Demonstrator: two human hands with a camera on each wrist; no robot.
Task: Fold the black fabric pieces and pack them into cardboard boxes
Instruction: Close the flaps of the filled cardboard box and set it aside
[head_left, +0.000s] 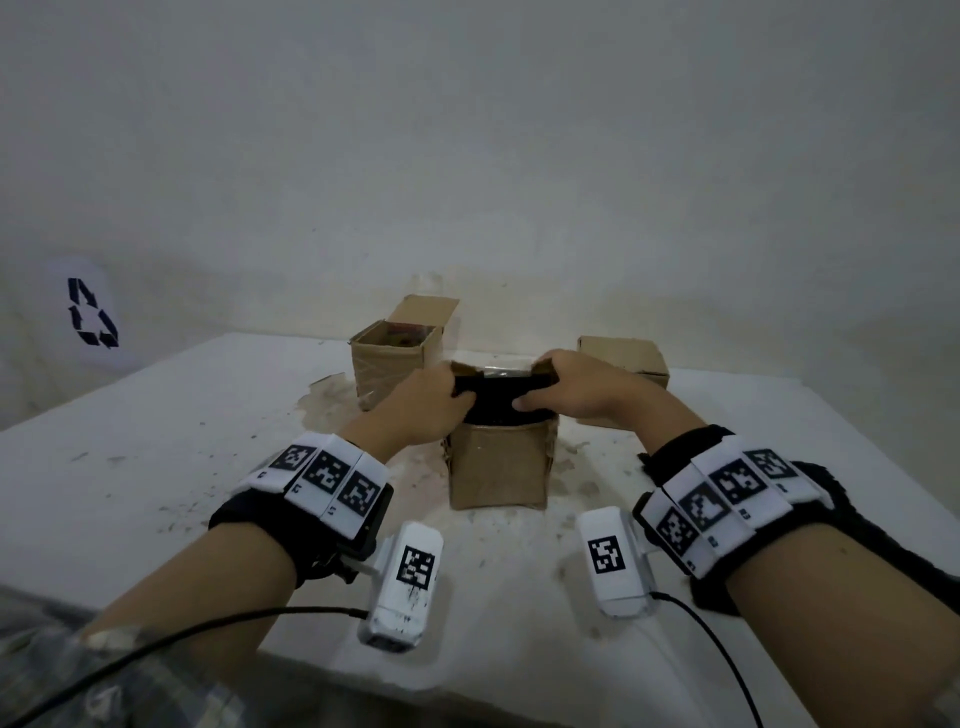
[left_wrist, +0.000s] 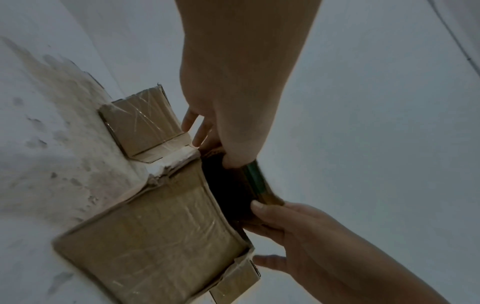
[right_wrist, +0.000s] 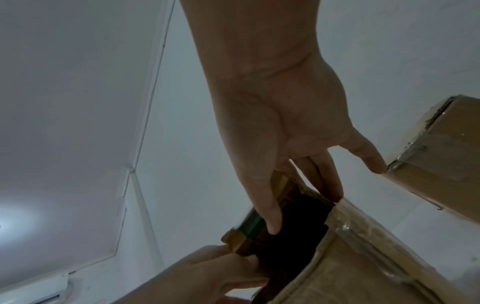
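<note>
A folded black fabric piece (head_left: 493, 402) sits in the open top of the middle cardboard box (head_left: 498, 467) on the white table. My left hand (head_left: 449, 392) pinches its left end and my right hand (head_left: 537, 387) pinches its right end, thumbs on the near side and fingers behind. The left wrist view has the left hand (left_wrist: 228, 158) with its thumb on the black fabric (left_wrist: 228, 191) at the box (left_wrist: 155, 236) mouth. From the right wrist, the right hand (right_wrist: 275, 222) thumbs the fabric (right_wrist: 298, 224) beside a coloured flap edge. How deep the fabric goes is hidden.
An open cardboard box (head_left: 397, 358) with something coloured inside stands behind on the left. A shut box (head_left: 623, 358) stands behind on the right, close to my right hand. The table (head_left: 156, 441) is worn around the boxes. A white wall rises just behind.
</note>
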